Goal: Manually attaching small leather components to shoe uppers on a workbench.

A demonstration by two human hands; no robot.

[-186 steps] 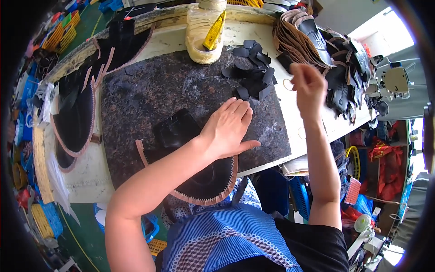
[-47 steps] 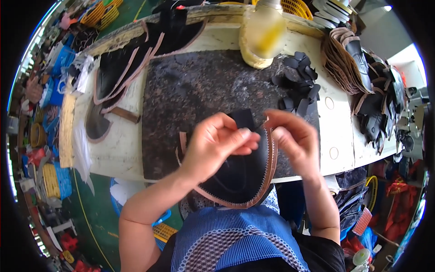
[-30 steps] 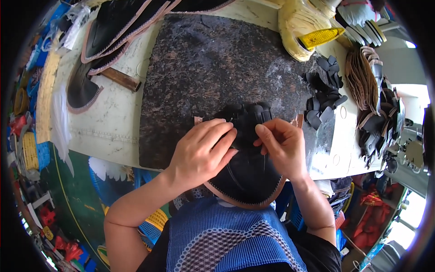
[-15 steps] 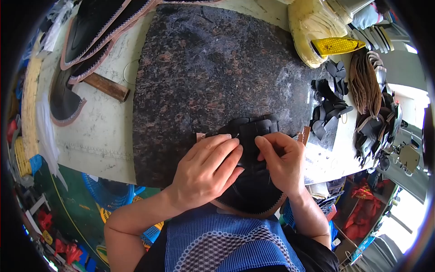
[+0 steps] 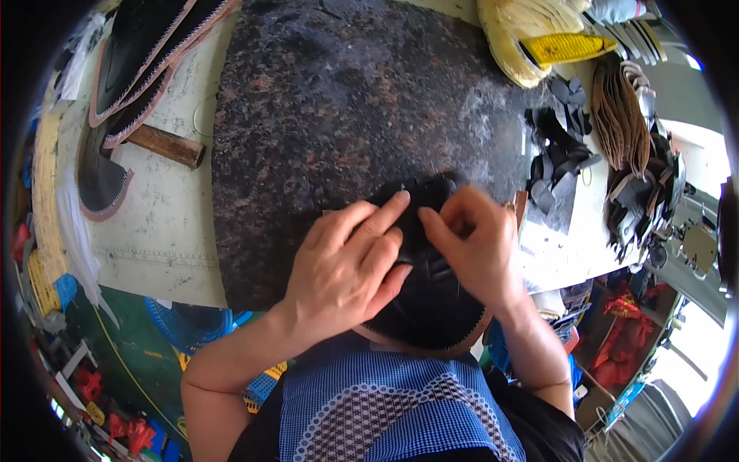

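Observation:
A black leather shoe upper (image 5: 431, 314) with a zigzag-stitched, tan-edged border lies at the near edge of a dark speckled slab (image 5: 346, 100), partly over my apron. My left hand (image 5: 339, 262) rests over its left side, fingers apart and stretched, the foremost fingertip on the strap-like black parts. At the right of these parts is my right hand (image 5: 479, 239), its fingers curled and the thumb pointing left over the leather. Motion smears it a little, and what its fingers pinch is hidden. Both hands cover much of the upper's middle.
More tan-edged black uppers (image 5: 127, 81) lie on the left, over a wooden handle (image 5: 165, 146). At the far right stand a yellowish shoe last (image 5: 516, 38) and a yellow holder (image 5: 570, 49). Black leather pieces (image 5: 558, 162) and a brown stack (image 5: 620, 119) lie right.
The whole view has shifted slightly. My left fingers have stretched farther forward over the leather. My right hand has turned and moved up, its fingers more curled.

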